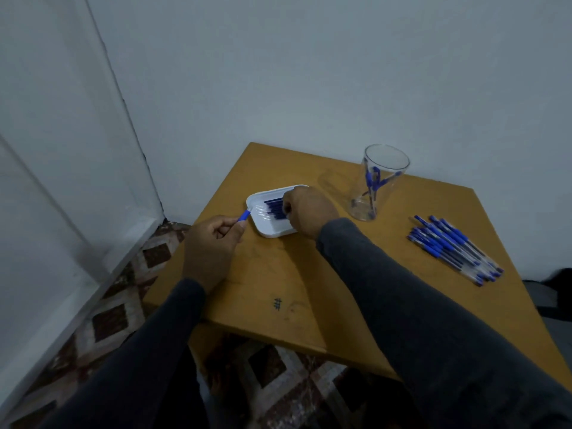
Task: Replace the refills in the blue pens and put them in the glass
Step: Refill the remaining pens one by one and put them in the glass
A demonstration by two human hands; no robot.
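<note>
- Here, the left hand (210, 243) sits over the desk's (309, 283) left edge, fingers curled round a blue pen (244, 217); the pen's blue grip end pokes out toward the white tray (272, 232).
- The white tray lies near the desk's far left corner and carries a row of dark blue refills (274, 207) laid side by side.
- The right hand (306, 212) is over the tray's right side, fingertips bent down onto the refills; whether it pinches one cannot be told.
- A clear glass (379, 181) stands upright near the far edge, right of the tray and apart from it, with a few blue pens inside.
- A loose pile of blue pens (453, 247) lies near the desk's right edge, well apart from the tray.
- Dark sleeves cover both forearms.
</note>
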